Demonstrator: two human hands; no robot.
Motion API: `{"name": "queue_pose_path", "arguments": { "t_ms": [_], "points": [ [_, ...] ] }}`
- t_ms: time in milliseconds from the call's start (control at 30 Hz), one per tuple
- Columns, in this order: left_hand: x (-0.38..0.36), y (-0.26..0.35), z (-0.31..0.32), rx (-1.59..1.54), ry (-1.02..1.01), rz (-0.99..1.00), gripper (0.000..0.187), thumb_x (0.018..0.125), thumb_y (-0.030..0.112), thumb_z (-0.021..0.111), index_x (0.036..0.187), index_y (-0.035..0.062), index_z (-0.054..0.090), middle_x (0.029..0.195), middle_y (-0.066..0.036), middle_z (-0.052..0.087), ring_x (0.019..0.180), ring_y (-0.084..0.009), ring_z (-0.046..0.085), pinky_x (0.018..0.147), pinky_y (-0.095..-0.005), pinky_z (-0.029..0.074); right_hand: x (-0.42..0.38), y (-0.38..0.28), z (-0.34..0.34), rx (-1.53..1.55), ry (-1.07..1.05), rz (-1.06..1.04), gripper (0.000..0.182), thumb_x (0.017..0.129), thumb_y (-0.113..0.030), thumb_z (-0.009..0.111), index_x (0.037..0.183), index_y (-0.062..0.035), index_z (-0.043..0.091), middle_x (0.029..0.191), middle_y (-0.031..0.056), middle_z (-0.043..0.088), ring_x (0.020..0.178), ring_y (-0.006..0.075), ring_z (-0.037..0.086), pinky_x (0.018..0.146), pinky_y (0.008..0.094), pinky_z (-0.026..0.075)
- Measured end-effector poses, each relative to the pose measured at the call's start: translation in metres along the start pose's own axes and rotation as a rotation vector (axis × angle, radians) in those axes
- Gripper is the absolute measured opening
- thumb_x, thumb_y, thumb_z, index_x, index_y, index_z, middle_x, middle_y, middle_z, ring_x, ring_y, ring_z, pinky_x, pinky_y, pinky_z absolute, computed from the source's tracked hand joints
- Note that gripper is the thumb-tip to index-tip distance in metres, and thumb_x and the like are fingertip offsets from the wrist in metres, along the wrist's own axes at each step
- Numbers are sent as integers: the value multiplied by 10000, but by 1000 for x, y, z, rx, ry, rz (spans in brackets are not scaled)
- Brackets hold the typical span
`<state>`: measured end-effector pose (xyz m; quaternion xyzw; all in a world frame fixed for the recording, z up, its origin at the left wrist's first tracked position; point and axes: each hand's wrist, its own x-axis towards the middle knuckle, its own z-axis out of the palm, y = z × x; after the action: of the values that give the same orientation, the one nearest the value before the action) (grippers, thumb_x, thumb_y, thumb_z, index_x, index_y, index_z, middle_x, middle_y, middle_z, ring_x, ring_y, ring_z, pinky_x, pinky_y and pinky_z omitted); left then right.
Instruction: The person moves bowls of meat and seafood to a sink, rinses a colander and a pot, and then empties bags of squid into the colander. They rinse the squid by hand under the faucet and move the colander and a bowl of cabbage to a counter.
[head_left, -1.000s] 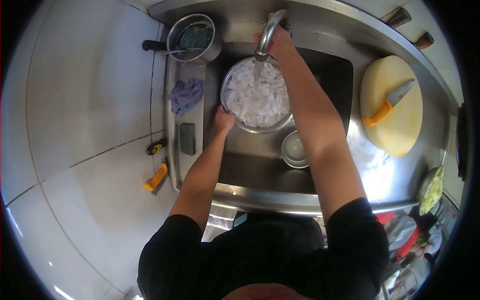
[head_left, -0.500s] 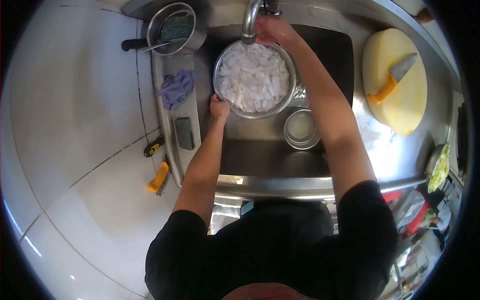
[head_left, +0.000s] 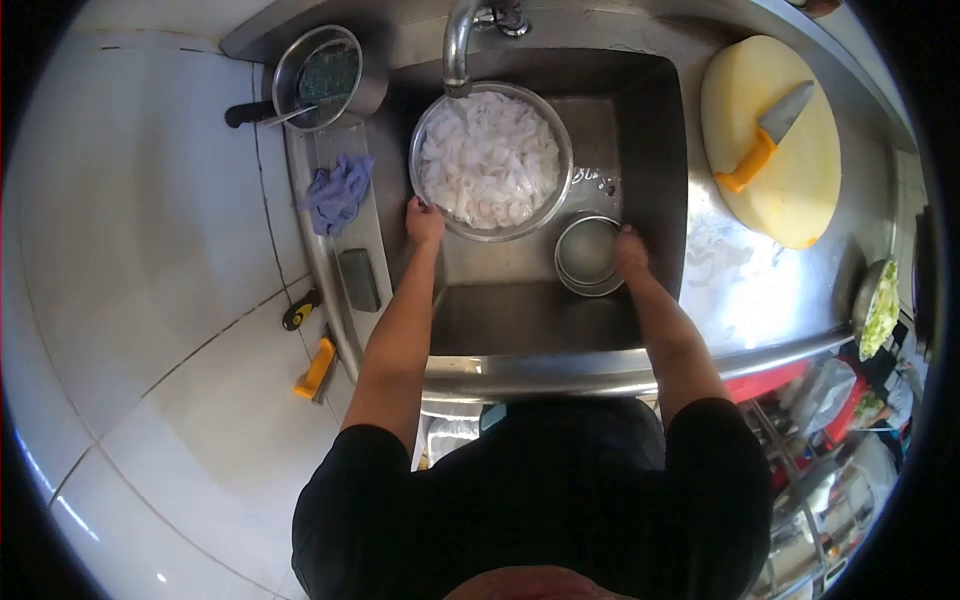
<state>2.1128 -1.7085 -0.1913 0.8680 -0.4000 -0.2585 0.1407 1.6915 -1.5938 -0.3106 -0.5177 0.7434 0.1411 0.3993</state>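
A large metal bowl full of white sliced pieces stands in the sink, under the faucet. My left hand is closed on the bowl's lower left rim. Right of the bowl and lower in the sink is a small metal container with cloudy liquid inside. My right hand grips its right edge, the fingers partly hidden.
A yellow-handled knife lies on a round cutting board at right. On the left are a pot, a purple cloth, a dark block and an orange-handled tool. A plate of chopped greens sits far right.
My right hand has come down from the faucet to the small container. My left hand stays on the bowl's rim. The whole view has shifted slightly.
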Motion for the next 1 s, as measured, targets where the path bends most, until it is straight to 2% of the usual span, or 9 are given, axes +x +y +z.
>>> {"name": "queue_pose_path", "arguments": {
  "t_ms": [167, 400, 567, 633, 667, 733, 833, 933, 1000],
  "points": [
    [1, 5, -2, 67, 5, 57, 405, 863, 176, 601, 1226, 8, 542, 1064, -200, 669, 985, -361, 644, 855, -425, 490, -41, -109, -144, 299, 223, -44, 562, 856, -292, 613, 1287, 7, 411, 1265, 243, 525, 1209, 376, 522, 987, 436, 468],
    [8, -47, 23, 90, -86, -25, 443, 892, 296, 615, 1216, 14, 511, 1108, -142, 634, 895, -280, 663, 725, -377, 548, 2, -6, 3, 34, 38, 86, 378, 936, -244, 486, 1254, -42, 512, 1176, 230, 608, 1057, 363, 628, 932, 465, 503],
    [-52, 12, -30, -192, -366, -364, 558, 851, 380, 654, 1230, -4, 515, 1204, -222, 603, 941, -356, 663, 808, -415, 520, -14, -10, -42, -19, -23, -241, 182, 809, -164, 578, 822, -25, 695, 1129, 179, 653, 972, 339, 657, 869, 412, 532],
    [-57, 7, -35, -126, -349, -418, 529, 853, 387, 659, 1211, 13, 545, 1129, -190, 646, 872, -320, 681, 754, -410, 531, -33, -14, -54, 134, 131, -587, 179, 772, -171, 612, 825, -28, 705, 1095, 186, 666, 980, 353, 654, 881, 419, 529],
    [-57, 4, -36, 65, -278, -257, 496, 854, 383, 662, 1179, 20, 569, 1083, -174, 660, 853, -309, 679, 742, -406, 531, -43, -21, -62, 206, 207, -766, 182, 754, -175, 628, 827, -30, 710, 1079, 189, 672, 984, 360, 653, 888, 422, 528],
    [-61, -3, -39, 445, -117, 61, 433, 855, 376, 667, 1115, 33, 617, 991, -142, 688, 814, -288, 675, 717, -397, 530, -47, -35, -58, 130, 298, -674, 200, 728, -190, 647, 826, -30, 716, 1066, 183, 678, 974, 363, 656, 880, 416, 533],
    [-121, 58, -45, 301, -237, 357, 363, 855, 364, 667, 1002, 33, 657, 889, -121, 698, 841, -279, 670, 757, -396, 523, -85, -69, -114, 143, 99, -334, 246, 708, -231, 665, 834, -28, 723, 1099, 194, 665, 973, 362, 657, 868, 412, 541],
    [-208, 124, -34, 218, -782, 636, 395, 843, 373, 671, 1057, 41, 664, 1082, -155, 663, 1054, -300, 623, 883, -405, 486, -118, -87, -164, 105, -25, -177, 328, 734, -286, 668, 905, -11, 720, 1108, 230, 656, 1007, 343, 658, 872, 413, 543],
    [-252, 108, 6, 226, -569, 1106, 470, 835, 412, 683, 1188, 104, 641, 1140, -152, 655, 1079, -300, 607, 951, -433, 456, -141, -90, -188, 65, 5, -178, 353, 752, -292, 663, 949, -4, 714, 1074, 234, 668, 1012, 337, 663, 874, 412, 543]
  ]
}}
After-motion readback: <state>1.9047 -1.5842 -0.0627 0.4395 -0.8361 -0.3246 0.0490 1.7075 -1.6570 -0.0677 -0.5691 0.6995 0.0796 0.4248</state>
